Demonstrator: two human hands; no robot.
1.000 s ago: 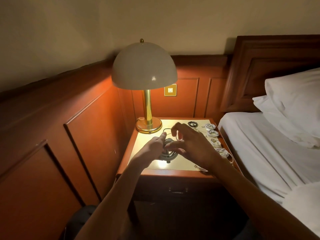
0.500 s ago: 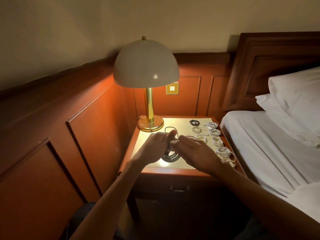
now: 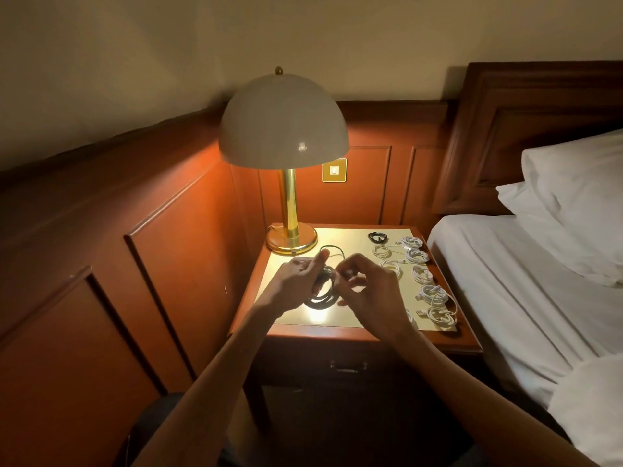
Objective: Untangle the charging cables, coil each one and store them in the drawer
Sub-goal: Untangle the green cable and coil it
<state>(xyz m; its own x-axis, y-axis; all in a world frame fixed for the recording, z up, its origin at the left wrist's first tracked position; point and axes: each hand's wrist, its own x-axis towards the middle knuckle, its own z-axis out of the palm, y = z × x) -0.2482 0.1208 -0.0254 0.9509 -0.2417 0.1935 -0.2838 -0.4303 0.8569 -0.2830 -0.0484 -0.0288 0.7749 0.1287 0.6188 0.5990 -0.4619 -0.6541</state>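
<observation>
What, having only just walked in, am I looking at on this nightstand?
A person is coiling a dark cable over the nightstand. The left hand grips the bundled loops, while the right hand appears to pinch the strand beside them. Several white cables, already coiled, lie along the right side, with a small black coil at the back. The drawer below is shut.

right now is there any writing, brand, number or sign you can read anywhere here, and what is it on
None: no text can be read in this view.
brass wall plate: only a pale switch, no lettering to be seen.
lamp shade: plain.
white coiled cables, and the black cable held by the left hand and right hand: too small and dim to show any marking.
</observation>
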